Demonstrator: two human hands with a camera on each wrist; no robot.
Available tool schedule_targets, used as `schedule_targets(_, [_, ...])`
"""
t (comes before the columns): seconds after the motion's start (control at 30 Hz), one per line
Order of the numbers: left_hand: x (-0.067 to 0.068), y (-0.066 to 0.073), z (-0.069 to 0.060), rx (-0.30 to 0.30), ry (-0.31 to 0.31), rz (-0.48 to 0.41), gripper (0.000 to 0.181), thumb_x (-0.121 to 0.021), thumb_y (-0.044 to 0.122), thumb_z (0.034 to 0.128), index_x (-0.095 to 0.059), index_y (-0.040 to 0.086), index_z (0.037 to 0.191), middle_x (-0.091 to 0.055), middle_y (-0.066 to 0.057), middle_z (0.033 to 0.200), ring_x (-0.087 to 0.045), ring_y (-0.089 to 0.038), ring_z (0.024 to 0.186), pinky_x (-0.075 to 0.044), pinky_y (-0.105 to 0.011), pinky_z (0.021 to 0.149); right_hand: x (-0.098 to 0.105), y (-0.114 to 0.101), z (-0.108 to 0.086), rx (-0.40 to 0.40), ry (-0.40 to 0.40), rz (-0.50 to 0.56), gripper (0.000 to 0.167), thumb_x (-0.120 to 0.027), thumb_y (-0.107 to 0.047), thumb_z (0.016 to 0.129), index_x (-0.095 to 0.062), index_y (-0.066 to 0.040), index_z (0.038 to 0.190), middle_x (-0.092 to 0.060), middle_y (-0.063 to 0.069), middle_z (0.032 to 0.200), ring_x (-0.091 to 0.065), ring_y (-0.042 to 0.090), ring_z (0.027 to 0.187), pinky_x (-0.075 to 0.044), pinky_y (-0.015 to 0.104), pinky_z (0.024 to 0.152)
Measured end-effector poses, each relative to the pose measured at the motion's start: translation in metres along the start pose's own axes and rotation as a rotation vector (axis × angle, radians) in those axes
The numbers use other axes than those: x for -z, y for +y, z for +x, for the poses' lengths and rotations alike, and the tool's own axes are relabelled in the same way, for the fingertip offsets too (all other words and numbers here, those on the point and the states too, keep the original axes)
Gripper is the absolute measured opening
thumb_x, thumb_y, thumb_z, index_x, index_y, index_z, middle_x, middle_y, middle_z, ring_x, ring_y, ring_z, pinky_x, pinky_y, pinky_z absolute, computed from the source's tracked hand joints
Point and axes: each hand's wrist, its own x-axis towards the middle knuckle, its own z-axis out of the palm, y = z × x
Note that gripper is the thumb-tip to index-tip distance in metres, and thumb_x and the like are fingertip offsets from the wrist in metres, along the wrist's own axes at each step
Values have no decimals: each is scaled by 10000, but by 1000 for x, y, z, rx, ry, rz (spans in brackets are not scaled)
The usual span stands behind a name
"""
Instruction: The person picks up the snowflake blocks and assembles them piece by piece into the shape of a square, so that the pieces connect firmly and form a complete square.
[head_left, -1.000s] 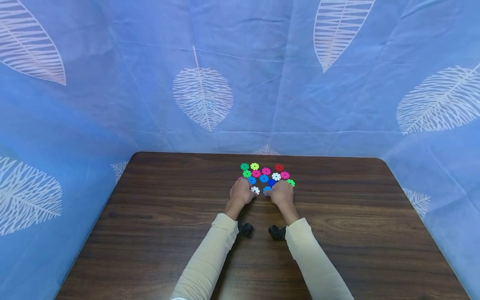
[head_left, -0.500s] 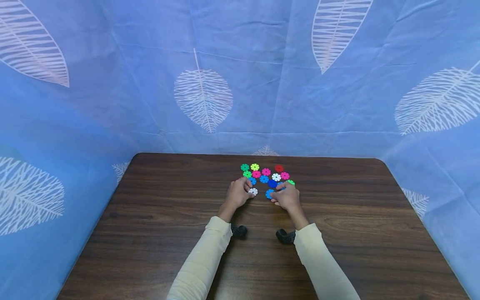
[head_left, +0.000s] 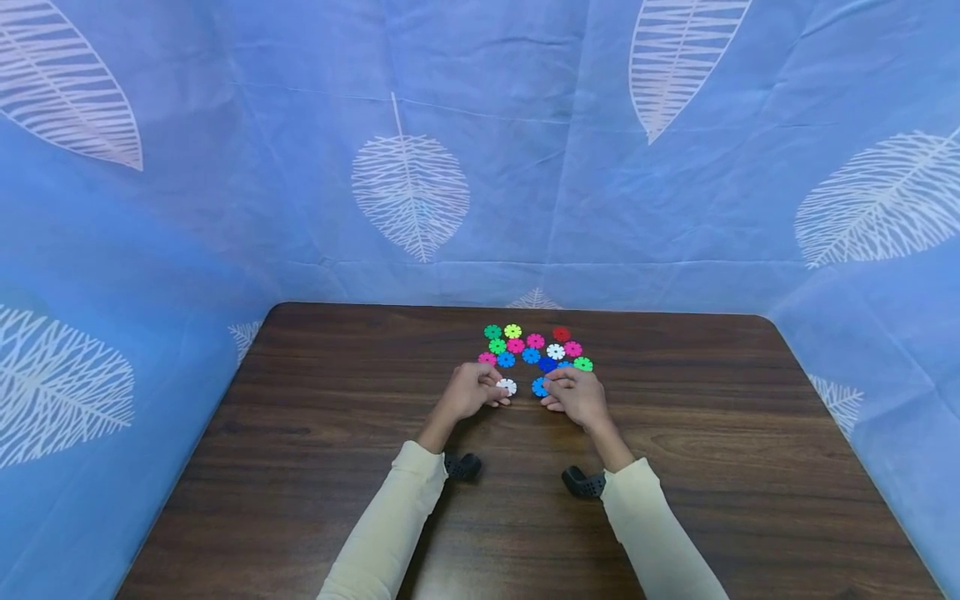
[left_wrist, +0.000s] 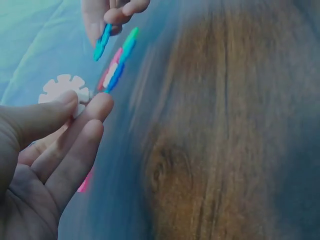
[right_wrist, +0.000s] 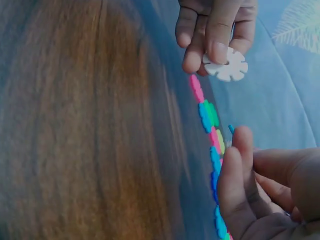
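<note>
Between the thumb and fingers of my left hand (head_left: pixel 468 392) is a white notched disc (left_wrist: pixel 64 90), shaped like a snowflake and lifted off the table. Facing it, my right hand (head_left: pixel 581 397) pinches a blue notched disc (head_left: pixel 538 387); in the left wrist view this blue disc (left_wrist: pixel 102 42) is seen nearly edge-on. From the right wrist view, fingers hide most of the blue disc, while the white disc (right_wrist: pixel 227 65) shows its slotted rim. A short gap separates the two held discs.
Just beyond my hands lie several more notched discs, among them a red disc (head_left: pixel 561 333), a yellow disc (head_left: pixel 512 331), a dark green disc (head_left: pixel 492 332) and a pink disc (head_left: pixel 573 348). The brown wooden table (head_left: pixel 300 467) meets a blue leaf-patterned cloth (head_left: pixel 495 167) behind.
Both hands have drawn back from the group of discs and spread slightly apart, lifting the white disc and the blue disc. The pink disc at the left of the group is now uncovered.
</note>
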Motion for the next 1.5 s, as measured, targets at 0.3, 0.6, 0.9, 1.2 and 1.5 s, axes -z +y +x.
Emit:
schedule_targets(0.3, [4,13,-14,-79,16,70,134,-696,106,845,-658,-17,881,-714,-155,856,-703,-158,679,-571,-254,642,-1,-10,-11,35,-23,111,298,-620,-174,923,-615,41,1130,-706,197,961,-700,148,684,-586,344,715])
schedule_targets(0.6, [8,15,-22,-97,8,10,123,-681,92,855,-658,-30,861,-722,-169,804,-723,-247,728,-584,-378,672,-6,-22,-22,79,-99,150,300,-610,-147,928,-597,67,1137,-687,249,998,-699,145,687,-575,415,761])
schedule_targets(0.9, [5,14,-23,-98,3,-31,112,-669,66,860,-649,-43,866,-716,-194,843,-722,-277,746,-585,-389,679,-8,-22,-24,65,-107,113,295,-609,-160,930,-600,55,1131,-699,213,967,-712,225,737,-576,396,760])
schedule_targets(1.2, [4,10,-25,-116,-9,-50,125,-666,61,860,-636,-60,852,-710,-210,829,-721,-285,746,-585,-367,671,-13,-20,-27,52,-125,125,291,-594,-168,940,-594,51,1133,-695,204,956,-696,157,705,-582,381,751])
schedule_targets(1.5, [3,10,-30,-105,12,-16,118,-658,85,873,-655,-28,839,-724,-166,800,-722,-257,745,-577,-391,651,-17,-24,-30,53,-141,124,267,-585,-140,943,-601,63,1115,-702,179,920,-686,133,677,-572,433,776])
